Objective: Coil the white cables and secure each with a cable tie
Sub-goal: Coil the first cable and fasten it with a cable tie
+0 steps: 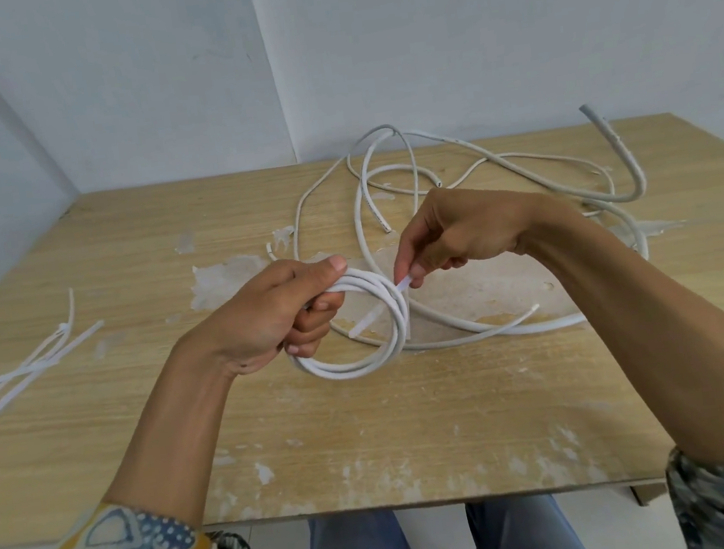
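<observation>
My left hand (285,312) grips a small coil of white cable (363,362) a little above the middle of the wooden table (370,445). A white cable tie (363,324) runs under the coil's right side and up over it. My right hand (455,236) pinches the tie's upper end between thumb and fingers, just right of the coil. Several loose white cables (386,190) lie tangled on the table beyond and to the right of my hands.
Several spare white cable ties (32,368) lie in a loose bunch at the table's left side. A thicker grey cable end (616,146) curls up at the back right. Pale walls close off the back and left. The table's front edge is near my lap.
</observation>
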